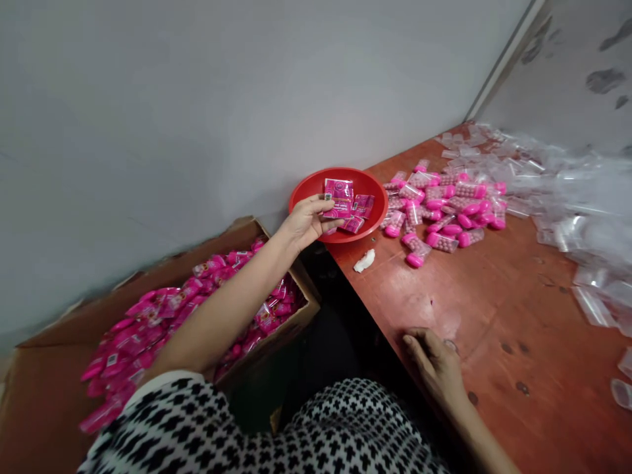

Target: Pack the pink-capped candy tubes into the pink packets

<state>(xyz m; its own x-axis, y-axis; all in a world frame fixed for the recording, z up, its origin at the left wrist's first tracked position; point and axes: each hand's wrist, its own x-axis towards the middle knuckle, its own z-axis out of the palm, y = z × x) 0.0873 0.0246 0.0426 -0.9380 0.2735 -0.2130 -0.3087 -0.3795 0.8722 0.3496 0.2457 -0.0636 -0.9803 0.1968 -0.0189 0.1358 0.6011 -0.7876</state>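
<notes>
My left hand [305, 222] reaches over the rim of a red bowl [307, 187] and is closed on a small pink sachet [336, 210]. More pink sachets [363, 205] lie in the bowl. My right hand [434, 361] rests on the reddish-brown table [498, 309] near its front edge, fingers curled loosely, with nothing visible in it. A cardboard box [291, 322] full of pink packets [158, 316] stands below my left arm.
A heap of pink-capped clear tubes of pink balls [444, 204] lies right of the bowl. Clear plastic bags [582, 210] pile up along the right side. A white scrap [364, 261] lies by the table edge. A grey wall runs behind.
</notes>
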